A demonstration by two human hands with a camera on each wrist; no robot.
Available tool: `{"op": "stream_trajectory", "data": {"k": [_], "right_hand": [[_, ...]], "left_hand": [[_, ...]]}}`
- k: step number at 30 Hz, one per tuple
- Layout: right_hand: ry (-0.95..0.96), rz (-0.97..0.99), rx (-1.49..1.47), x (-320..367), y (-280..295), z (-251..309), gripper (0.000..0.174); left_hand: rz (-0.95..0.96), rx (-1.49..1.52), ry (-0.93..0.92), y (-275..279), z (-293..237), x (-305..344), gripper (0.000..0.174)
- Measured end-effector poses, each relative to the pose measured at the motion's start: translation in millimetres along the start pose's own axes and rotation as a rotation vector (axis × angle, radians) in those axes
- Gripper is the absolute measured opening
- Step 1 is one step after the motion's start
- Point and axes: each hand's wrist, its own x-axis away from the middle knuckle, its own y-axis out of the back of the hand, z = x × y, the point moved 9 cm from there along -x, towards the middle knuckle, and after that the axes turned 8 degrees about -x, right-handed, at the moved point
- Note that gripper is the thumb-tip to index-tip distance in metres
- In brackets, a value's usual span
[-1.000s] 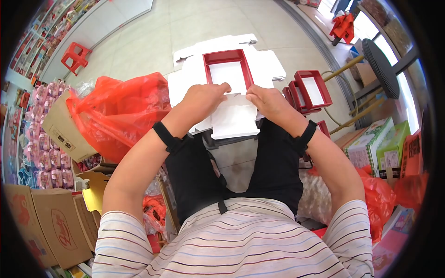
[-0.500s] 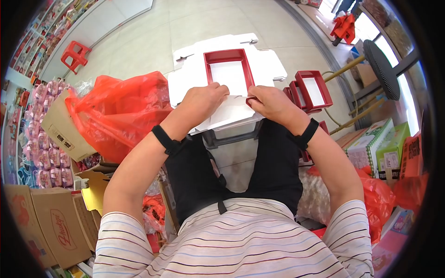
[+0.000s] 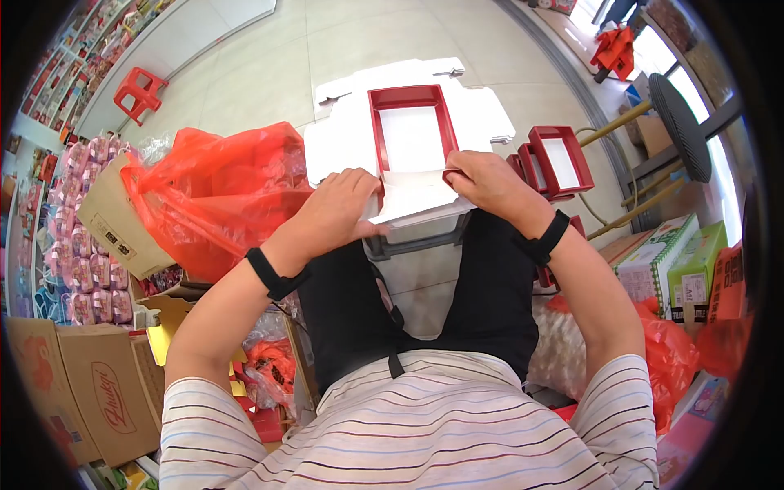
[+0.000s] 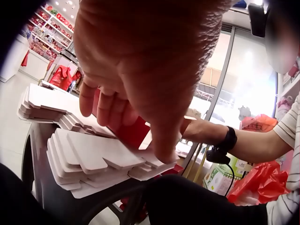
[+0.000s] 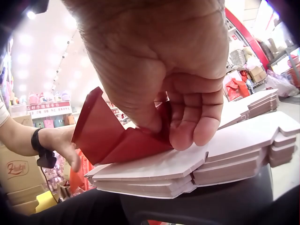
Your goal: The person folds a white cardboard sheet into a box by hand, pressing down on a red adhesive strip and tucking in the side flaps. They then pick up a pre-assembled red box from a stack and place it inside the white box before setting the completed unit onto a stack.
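Observation:
A red-walled, white-lined box (image 3: 410,139) lies partly folded on a stack of flat white card pieces (image 3: 343,110). My right hand (image 3: 500,189) pinches its near right corner; in the right wrist view the thumb and fingers of that hand (image 5: 164,79) close on the red card (image 5: 126,145). My left hand (image 3: 333,214) is at the near left corner, fingers extended and thumb apart. In the left wrist view the left hand (image 4: 145,61) has its fingers against the red wall (image 4: 133,133). The near flap stands partly raised, its inner side white.
Finished-looking red boxes (image 3: 557,162) are stacked at the right. A large red plastic bag (image 3: 220,192) and cartons (image 3: 106,392) are on the left. A red stool (image 3: 139,94) stands on the floor beyond. A dark round-topped stool (image 3: 679,126) is at the right.
My left hand has moved left and toward me, its fingers spreading from the flap. The right hand still pinches the corner. The near flap, flat and white earlier, is folded up, with red showing.

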Motion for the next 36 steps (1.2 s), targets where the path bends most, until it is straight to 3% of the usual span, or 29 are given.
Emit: {"op": "stream_trajectory", "data": {"k": [2, 8, 14, 20, 23, 24, 27, 30, 33, 36], "right_hand": [[0.027, 0.0, -0.003, -0.4, -1.0, -2.2, 0.018], [-0.013, 0.051, -0.014, -2.5, -0.1, -6.8, 0.013], [0.001, 0.043, -0.019, 2.0, 4.4, -8.4, 0.013], [-0.023, 0.077, -0.063, 3.8, 6.5, -7.1, 0.013], [-0.013, 0.064, -0.027, 3.6, 5.6, -11.5, 0.014], [-0.014, 0.067, -0.031, 3.5, 5.6, -11.8, 0.014], [-0.015, 0.074, -0.053, 2.8, 6.8, -10.4, 0.016], [-0.035, 0.089, -0.077, 1.7, 8.9, -8.8, 0.018], [-0.083, 0.124, -0.065, 4.6, 10.9, -14.7, 0.018], [-0.112, 0.143, -0.072, 8.7, 12.8, -14.6, 0.019]], "left_hand": [[0.033, 0.004, 0.051, -10.3, 6.1, -2.6, 0.036], [0.011, 0.002, -0.036, -12.3, 4.9, -5.2, 0.03], [-0.046, 0.282, 0.11, -6.5, 6.7, -9.2, 0.033], [-0.062, 0.155, -0.047, -12.3, 5.5, -11.7, 0.054], [-0.119, 0.295, 0.107, -9.9, 24.0, -13.8, 0.064], [-0.039, 0.4, 0.231, -17.2, 34.1, -13.6, 0.074], [0.021, 0.328, 0.161, -13.7, 29.5, -20.8, 0.076], [0.018, -0.003, 0.037, -3.2, 19.1, -27.2, 0.076], [-0.181, -0.105, -0.156, 21.3, -0.1, -31.8, 0.067], [-0.148, -0.074, -0.208, 8.7, 2.5, -33.6, 0.07]]}}
